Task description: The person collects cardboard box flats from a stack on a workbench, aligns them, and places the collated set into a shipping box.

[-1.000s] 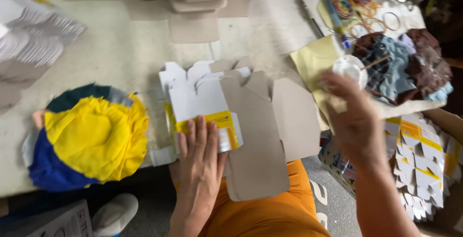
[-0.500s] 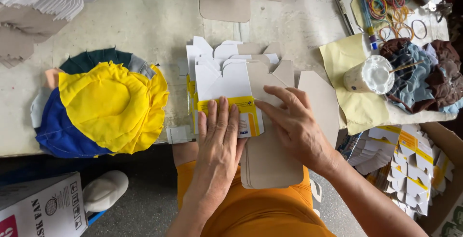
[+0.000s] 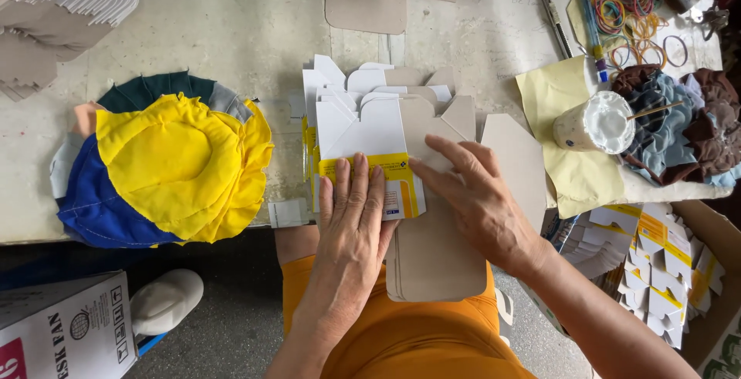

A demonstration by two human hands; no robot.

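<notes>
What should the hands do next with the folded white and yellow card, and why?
Probably press and rub along the fold. The left hand lies flat on the white and yellow card, and the right hand has its fingertips on the grey flap beside it, so the flap looks just folded and needs flattening.

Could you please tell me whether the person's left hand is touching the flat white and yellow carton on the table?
Touching. The head view shows the left hand pressed flat on the carton, fingers covering its yellow band.
</notes>
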